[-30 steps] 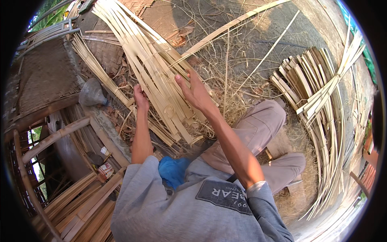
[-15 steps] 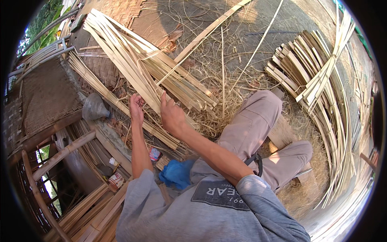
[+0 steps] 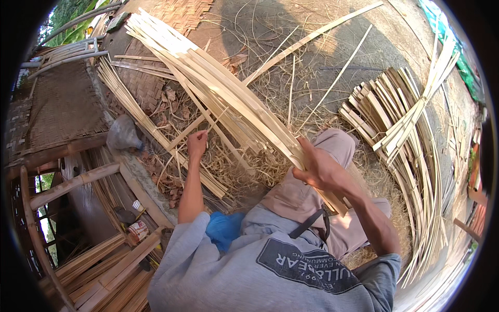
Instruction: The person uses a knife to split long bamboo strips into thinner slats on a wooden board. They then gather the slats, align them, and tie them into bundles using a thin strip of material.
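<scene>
A long bundle of pale bamboo strips [image 3: 223, 86] slants across the middle, from the far left down to my lap. Its near end is in my right hand [image 3: 321, 169], thumb and fingers wrapped round it above my knee. My left hand [image 3: 197, 143] is closed to the left of the bundle, apart from it. A thin bamboo sliver [image 3: 219, 119] sticks out from its fingertips. Beneath the bundle, more loose strips [image 3: 221, 136] lie across the ground.
On the right, a tied, curved stack of bamboo strips [image 3: 400, 112] lies on the ground. Curly shavings [image 3: 260, 174] cover the floor before me. A plastic jug [image 3: 123, 133] and a bamboo frame [image 3: 75, 186] stand at left. Beside my waist is a blue bag [image 3: 224, 229].
My right hand has moved right and toward me, with the bundle's near end now in it over my lap. The left hand has shifted slightly right and nearer.
</scene>
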The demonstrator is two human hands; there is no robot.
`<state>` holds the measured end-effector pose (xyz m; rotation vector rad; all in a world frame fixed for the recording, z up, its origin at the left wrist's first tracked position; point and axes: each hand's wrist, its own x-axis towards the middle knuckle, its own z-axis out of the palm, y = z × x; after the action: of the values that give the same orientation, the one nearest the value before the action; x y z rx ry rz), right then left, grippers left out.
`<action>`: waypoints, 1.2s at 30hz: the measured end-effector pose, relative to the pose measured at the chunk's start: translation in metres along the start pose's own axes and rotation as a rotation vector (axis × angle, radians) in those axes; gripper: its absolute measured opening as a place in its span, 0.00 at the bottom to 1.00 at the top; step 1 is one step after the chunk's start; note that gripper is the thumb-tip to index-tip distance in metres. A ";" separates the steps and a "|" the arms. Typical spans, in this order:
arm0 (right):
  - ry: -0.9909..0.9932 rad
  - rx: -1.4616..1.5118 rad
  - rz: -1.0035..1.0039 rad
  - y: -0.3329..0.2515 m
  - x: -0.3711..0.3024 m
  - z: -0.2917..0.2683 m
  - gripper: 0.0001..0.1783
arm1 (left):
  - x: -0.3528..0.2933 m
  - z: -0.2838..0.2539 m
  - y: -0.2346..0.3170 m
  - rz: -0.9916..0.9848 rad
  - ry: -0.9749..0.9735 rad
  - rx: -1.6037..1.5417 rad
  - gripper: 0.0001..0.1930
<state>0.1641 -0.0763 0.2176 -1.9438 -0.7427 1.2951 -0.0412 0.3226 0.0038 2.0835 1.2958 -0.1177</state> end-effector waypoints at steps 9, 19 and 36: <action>0.329 -0.593 0.138 0.065 -0.255 0.000 0.49 | 0.043 0.010 0.115 -0.124 -0.232 -1.204 0.55; 0.655 -0.940 0.367 0.172 -0.400 0.042 0.52 | -0.032 0.100 0.245 0.256 -0.906 -2.143 0.44; 1.752 -0.595 1.510 0.340 -0.584 0.130 0.25 | -0.075 0.195 0.329 -0.222 -0.760 -1.834 0.07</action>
<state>-0.1275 -0.6995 0.2346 -2.9850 1.5607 -0.6708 0.2435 0.0595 0.0462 0.2282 0.5503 0.1465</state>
